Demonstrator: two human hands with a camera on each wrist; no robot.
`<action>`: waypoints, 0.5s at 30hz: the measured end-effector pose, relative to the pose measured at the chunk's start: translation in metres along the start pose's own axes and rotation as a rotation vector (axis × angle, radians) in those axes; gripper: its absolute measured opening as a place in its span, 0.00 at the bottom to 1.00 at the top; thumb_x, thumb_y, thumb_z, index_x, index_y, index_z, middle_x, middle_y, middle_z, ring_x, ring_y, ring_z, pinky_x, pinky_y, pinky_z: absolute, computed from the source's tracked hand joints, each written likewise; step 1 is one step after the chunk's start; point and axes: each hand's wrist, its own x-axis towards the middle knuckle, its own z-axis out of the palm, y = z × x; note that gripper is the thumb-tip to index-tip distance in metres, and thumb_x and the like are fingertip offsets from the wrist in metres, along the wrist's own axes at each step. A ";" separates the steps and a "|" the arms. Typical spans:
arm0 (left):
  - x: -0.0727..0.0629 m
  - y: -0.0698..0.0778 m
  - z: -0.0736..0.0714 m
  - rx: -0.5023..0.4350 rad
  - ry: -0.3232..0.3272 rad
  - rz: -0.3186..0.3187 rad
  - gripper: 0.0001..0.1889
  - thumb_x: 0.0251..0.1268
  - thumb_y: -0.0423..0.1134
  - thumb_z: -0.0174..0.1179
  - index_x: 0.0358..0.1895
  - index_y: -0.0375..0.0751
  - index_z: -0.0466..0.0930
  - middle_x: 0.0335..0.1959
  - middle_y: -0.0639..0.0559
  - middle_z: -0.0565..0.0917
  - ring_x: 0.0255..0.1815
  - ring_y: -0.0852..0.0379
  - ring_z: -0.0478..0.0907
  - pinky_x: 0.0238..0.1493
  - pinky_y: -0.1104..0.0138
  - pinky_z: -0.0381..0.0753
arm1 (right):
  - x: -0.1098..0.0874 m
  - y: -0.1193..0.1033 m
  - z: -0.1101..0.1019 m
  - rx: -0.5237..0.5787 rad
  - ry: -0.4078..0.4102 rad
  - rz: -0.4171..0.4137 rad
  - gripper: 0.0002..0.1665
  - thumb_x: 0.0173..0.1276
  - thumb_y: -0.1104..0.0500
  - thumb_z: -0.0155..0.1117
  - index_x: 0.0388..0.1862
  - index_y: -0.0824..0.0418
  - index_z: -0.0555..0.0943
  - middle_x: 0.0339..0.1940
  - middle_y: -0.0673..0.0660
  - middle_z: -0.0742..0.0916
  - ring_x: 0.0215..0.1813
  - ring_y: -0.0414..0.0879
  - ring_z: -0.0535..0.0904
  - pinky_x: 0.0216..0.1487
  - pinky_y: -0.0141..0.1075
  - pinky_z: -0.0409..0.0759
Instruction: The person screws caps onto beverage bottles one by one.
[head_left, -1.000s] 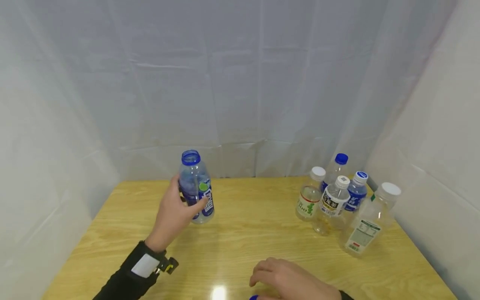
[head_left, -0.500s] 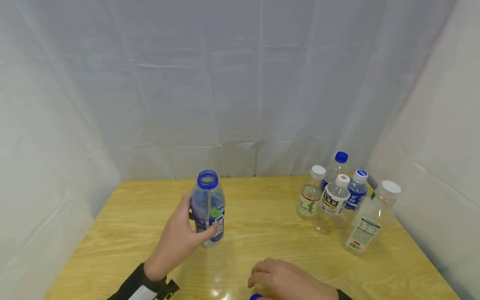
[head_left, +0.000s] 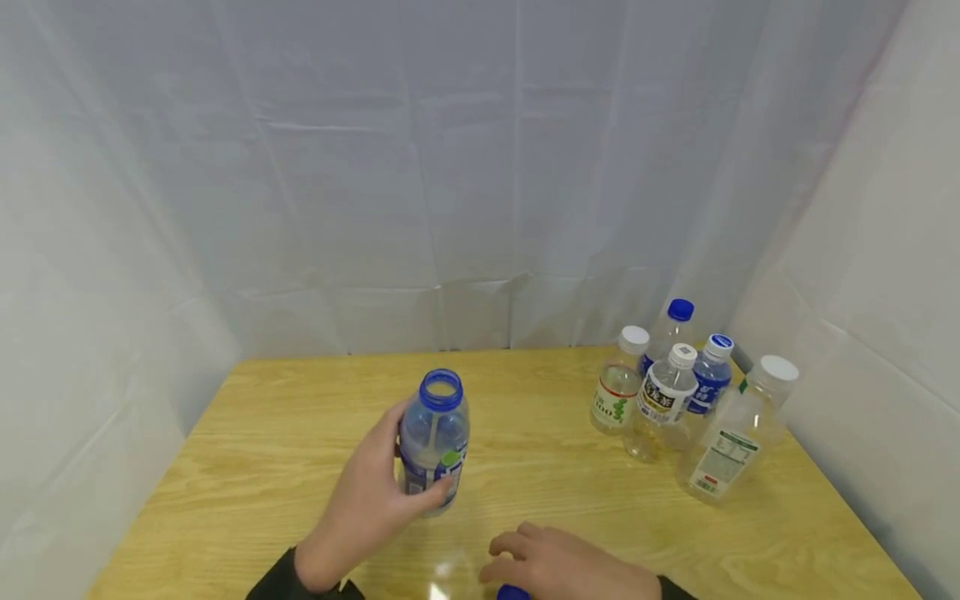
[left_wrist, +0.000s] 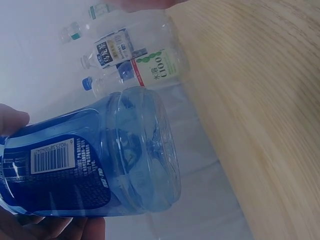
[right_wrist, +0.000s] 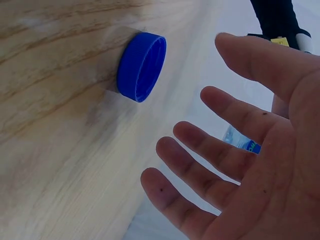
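Observation:
My left hand (head_left: 371, 504) grips an uncapped clear bottle (head_left: 435, 440) with a blue neck ring and blue label, its mouth upward. In the left wrist view the bottle (left_wrist: 95, 155) lies across the picture, fingers below it and a thumb tip at the left edge; its base looks raised off the table. My right hand (head_left: 562, 562) hovers low at the table's front with nothing in it. Beside its fingertips a blue bottle cap (right_wrist: 141, 66) lies on the wood, hollow side up, not touched. In the head view the cap (head_left: 513, 592) is partly cut off.
On the right of the wooden table (head_left: 300, 425) stand several capped bottles: one with a green-and-red label (head_left: 617, 398), one with a black-and-white label (head_left: 663, 400), a blue-labelled one (head_left: 709, 379), a blue-capped one (head_left: 670, 333), and a large white-capped one (head_left: 731, 442). White sheeting (head_left: 480, 167) surrounds the table.
The left hand has brought the bottle rightward and nearer the front edge, its mouth now tipped more toward the head camera. The right hand has shifted slightly left over the cap.

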 end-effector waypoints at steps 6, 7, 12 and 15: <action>-0.004 0.001 0.005 0.012 -0.012 -0.007 0.50 0.51 0.45 0.81 0.78 0.54 0.63 0.60 0.59 0.82 0.57 0.61 0.81 0.53 0.59 0.85 | 0.003 -0.001 0.007 -0.032 0.005 -0.020 0.24 0.82 0.36 0.50 0.65 0.46 0.80 0.58 0.47 0.85 0.50 0.31 0.76 0.46 0.21 0.75; -0.005 0.001 0.006 0.019 -0.007 -0.002 0.50 0.51 0.45 0.82 0.78 0.54 0.63 0.60 0.59 0.82 0.57 0.61 0.81 0.54 0.58 0.85 | 0.004 -0.001 0.008 -0.036 0.006 -0.025 0.24 0.83 0.37 0.50 0.65 0.45 0.80 0.57 0.47 0.85 0.49 0.31 0.75 0.45 0.21 0.75; -0.007 0.000 0.008 0.037 0.010 0.018 0.51 0.49 0.45 0.82 0.78 0.53 0.64 0.61 0.59 0.82 0.58 0.59 0.82 0.57 0.53 0.84 | 0.008 -0.002 0.012 -0.086 -0.004 -0.052 0.21 0.83 0.38 0.51 0.63 0.44 0.80 0.53 0.44 0.86 0.44 0.28 0.74 0.42 0.17 0.71; -0.008 0.000 0.008 0.048 0.007 0.016 0.50 0.50 0.46 0.82 0.78 0.52 0.64 0.62 0.58 0.82 0.59 0.58 0.82 0.58 0.52 0.84 | 0.009 -0.003 0.015 -0.104 -0.019 -0.051 0.20 0.81 0.38 0.54 0.61 0.43 0.81 0.50 0.42 0.85 0.42 0.27 0.73 0.40 0.16 0.69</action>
